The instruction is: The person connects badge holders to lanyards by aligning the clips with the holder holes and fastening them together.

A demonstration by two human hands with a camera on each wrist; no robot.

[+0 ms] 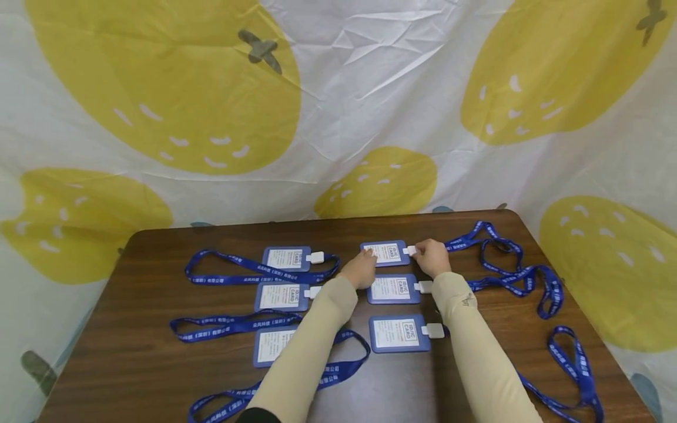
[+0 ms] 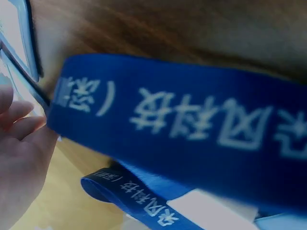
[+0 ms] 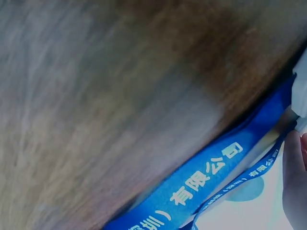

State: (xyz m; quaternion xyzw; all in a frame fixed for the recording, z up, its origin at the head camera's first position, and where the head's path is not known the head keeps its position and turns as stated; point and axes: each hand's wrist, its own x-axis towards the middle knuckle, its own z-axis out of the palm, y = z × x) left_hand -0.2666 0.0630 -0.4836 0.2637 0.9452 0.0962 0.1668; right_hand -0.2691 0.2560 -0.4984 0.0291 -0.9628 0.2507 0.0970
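At the back of the table, my left hand (image 1: pixel 361 268) touches the left end of a blue-framed badge holder (image 1: pixel 385 253) with a white card. Whether its thumb goes under the frame is hidden. My right hand (image 1: pixel 432 257) pinches the white clip (image 1: pixel 411 250) at the holder's other end. From that clip a blue lanyard (image 1: pixel 465 241) runs right, loosely looped. Two more badge holders, a middle one (image 1: pixel 394 289) and a front one (image 1: pixel 400 333), lie below in the same column. In the right wrist view, a lanyard (image 3: pixel 201 177) leads up to the fingertips.
Left of my arms is another column of badge holders: back (image 1: pixel 286 258), middle (image 1: pixel 281 297) and front (image 1: pixel 272 345), the last partly behind my left forearm. Their lanyards (image 1: pixel 233 326) loop between them. Another lanyard (image 1: pixel 584 382) lies front right. A patterned cloth (image 1: pixel 370 117) hangs behind the brown table (image 1: pixel 143 282).
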